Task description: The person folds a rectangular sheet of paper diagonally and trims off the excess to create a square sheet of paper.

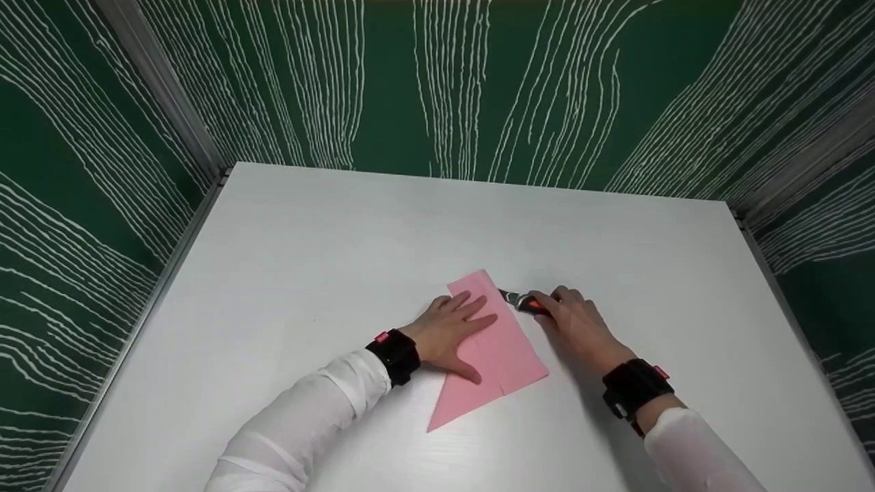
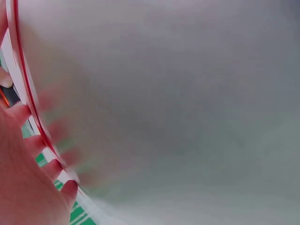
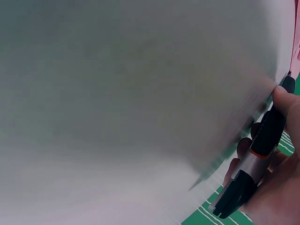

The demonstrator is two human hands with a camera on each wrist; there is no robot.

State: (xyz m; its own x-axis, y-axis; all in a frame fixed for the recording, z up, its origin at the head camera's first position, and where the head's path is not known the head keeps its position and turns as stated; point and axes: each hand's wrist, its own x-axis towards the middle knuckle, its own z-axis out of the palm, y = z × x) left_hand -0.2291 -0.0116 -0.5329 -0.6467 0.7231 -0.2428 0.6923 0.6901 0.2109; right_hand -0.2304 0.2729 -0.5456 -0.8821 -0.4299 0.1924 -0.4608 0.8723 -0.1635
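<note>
A sheet of pink paper (image 1: 513,352), slanted and ending in a sharp point toward the person, lies flat on the white table. A faint line runs down it, with a small notch at its near edge. My left hand (image 1: 454,331) presses on the paper with the fingers spread; in the left wrist view this hand (image 2: 28,173) shows at the paper's edge. My right hand (image 1: 577,324) grips a utility knife (image 1: 530,303), its front end at the paper's upper right edge. In the right wrist view the knife (image 3: 262,150) has a black, grey and orange body.
The white table (image 1: 328,232) stretches around the paper on all sides. Green panels (image 1: 389,89) with wavy white lines stand behind it and at both sides, with grey posts (image 1: 154,75) at the corners. Black bands (image 1: 396,355) circle both wrists.
</note>
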